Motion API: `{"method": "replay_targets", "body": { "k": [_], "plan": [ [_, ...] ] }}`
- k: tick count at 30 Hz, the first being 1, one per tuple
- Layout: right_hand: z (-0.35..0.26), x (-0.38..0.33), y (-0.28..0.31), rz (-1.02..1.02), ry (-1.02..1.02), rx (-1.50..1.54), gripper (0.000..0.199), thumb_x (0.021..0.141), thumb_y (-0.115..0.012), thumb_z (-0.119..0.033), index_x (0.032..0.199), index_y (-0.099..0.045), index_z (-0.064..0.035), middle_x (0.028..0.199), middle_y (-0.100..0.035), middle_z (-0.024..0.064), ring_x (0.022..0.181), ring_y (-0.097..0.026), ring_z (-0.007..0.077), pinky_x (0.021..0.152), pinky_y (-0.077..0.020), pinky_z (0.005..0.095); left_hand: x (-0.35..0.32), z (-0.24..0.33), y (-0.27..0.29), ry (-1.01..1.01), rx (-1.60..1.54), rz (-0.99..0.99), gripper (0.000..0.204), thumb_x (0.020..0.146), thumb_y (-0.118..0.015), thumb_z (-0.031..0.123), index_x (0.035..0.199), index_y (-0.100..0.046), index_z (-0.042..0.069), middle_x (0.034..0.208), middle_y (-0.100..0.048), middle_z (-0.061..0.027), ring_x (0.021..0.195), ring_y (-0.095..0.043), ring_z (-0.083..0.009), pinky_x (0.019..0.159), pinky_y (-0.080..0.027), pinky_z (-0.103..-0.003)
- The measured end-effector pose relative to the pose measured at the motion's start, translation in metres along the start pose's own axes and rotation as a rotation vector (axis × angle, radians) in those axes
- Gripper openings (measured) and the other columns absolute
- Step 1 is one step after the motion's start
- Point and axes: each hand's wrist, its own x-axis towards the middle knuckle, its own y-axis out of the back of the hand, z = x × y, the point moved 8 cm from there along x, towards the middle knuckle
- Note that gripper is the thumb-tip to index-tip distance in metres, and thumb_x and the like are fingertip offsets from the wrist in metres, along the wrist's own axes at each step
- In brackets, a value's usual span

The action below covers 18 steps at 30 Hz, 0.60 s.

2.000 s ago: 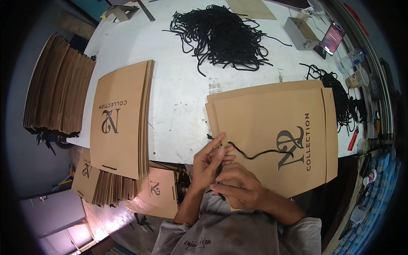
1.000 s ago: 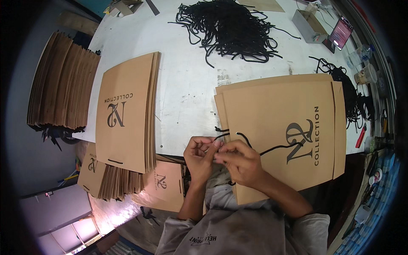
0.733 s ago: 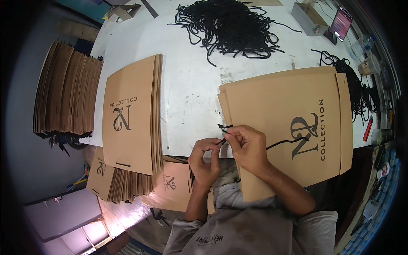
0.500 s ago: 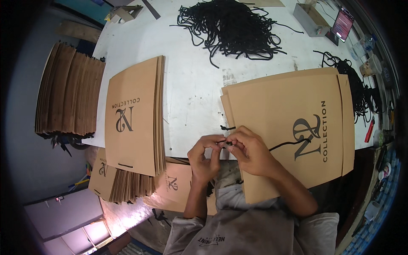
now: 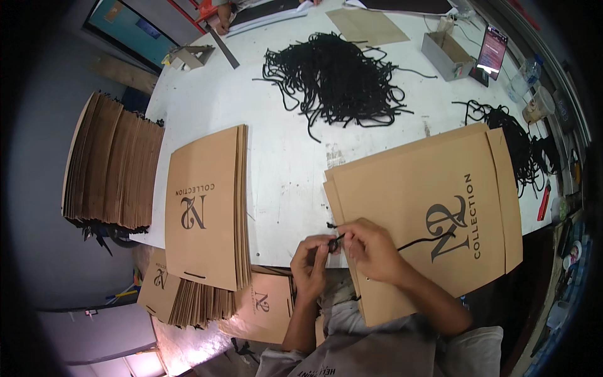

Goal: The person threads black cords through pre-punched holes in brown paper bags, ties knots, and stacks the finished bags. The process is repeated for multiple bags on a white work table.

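Both hands work on a black cord (image 5: 427, 240) at the near left edge of a brown paper bag (image 5: 402, 195), which lies on another at the table's front edge. My left hand (image 5: 310, 267) is closed, thumb and fingers pinching a small loop of the cord. Just right of it, my right hand (image 5: 375, 250) pinches the same cord and rests over the bag. From under the right hand the cord runs across the dark print. A knotted black cord end (image 5: 331, 225) sticks out at the bag's left edge. My fingers partly hide the loop.
Left on the white table (image 5: 282, 188) lies a stack of bags (image 5: 204, 207); a taller stack (image 5: 113, 163) stands beyond. Black cords (image 5: 336, 81) are heaped at the back, more (image 5: 512, 144) at right. A red cutter (image 5: 544, 202), phone (image 5: 492, 53) and metal box (image 5: 446, 56) sit right.
The view has tilted up, bringing another person's hands in at the far edge. My hands have parted slightly, and the loop of cord between them now shows more.
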Motion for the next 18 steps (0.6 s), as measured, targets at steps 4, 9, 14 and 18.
{"method": "replay_targets", "body": {
  "k": [4, 9, 14, 18],
  "plan": [
    [-0.006, -0.002, -0.017, -0.033, 0.143, -0.388, 0.016, 0.081, -0.066, 0.007, 0.096, -0.07, 0.0018, 0.095, -0.062, 0.0165, 0.081, -0.068, 0.0356, 0.074, -0.0569, 0.0428, -0.014, 0.033, 0.008, -0.118, -0.004, -0.009, 0.006, 0.104, -0.058, 0.003, 0.106, -0.059, -0.003, 0.108, -0.068, -0.02, 0.089, -0.066, -0.0214, 0.083, -0.056, -0.035],
    [-0.012, 0.008, -0.004, -0.034, 0.072, -0.445, 0.021, 0.082, -0.069, -0.001, 0.102, -0.07, 0.001, 0.102, -0.066, 0.0163, 0.089, -0.07, 0.0365, 0.081, -0.0562, 0.0462, -0.011, 0.036, 0.026, -0.216, -0.089, 0.145, 0.009, 0.101, -0.063, 0.004, 0.106, -0.061, -0.003, 0.108, -0.066, -0.0187, 0.089, -0.066, -0.0214, 0.083, -0.055, -0.033],
    [-0.027, -0.035, 0.109, 0.091, -0.119, -0.341, 0.019, 0.087, -0.071, -0.003, 0.105, -0.07, -0.0005, 0.103, -0.065, 0.0193, 0.099, -0.065, 0.0405, 0.088, -0.0525, 0.0514, -0.012, 0.028, 0.038, -0.12, 0.615, 0.319, 0.042, 0.089, -0.078, 0.002, 0.126, -0.058, -0.001, 0.109, -0.067, -0.0145, 0.082, -0.062, -0.0146, 0.074, -0.052, -0.026],
    [-0.007, -0.082, 0.175, 0.146, -0.188, -0.788, 0.028, 0.087, -0.073, 0.002, 0.113, -0.066, -0.0002, 0.1, -0.066, 0.0138, 0.088, -0.066, 0.0349, 0.082, -0.0543, 0.0438, -0.036, 0.0, -0.005, 0.082, 0.453, -0.044, 0.045, 0.092, -0.075, 0.003, 0.131, -0.054, 0.0, 0.09, -0.068, -0.0058, 0.077, -0.062, -0.0096, 0.07, -0.052, -0.025]
  ]
}}
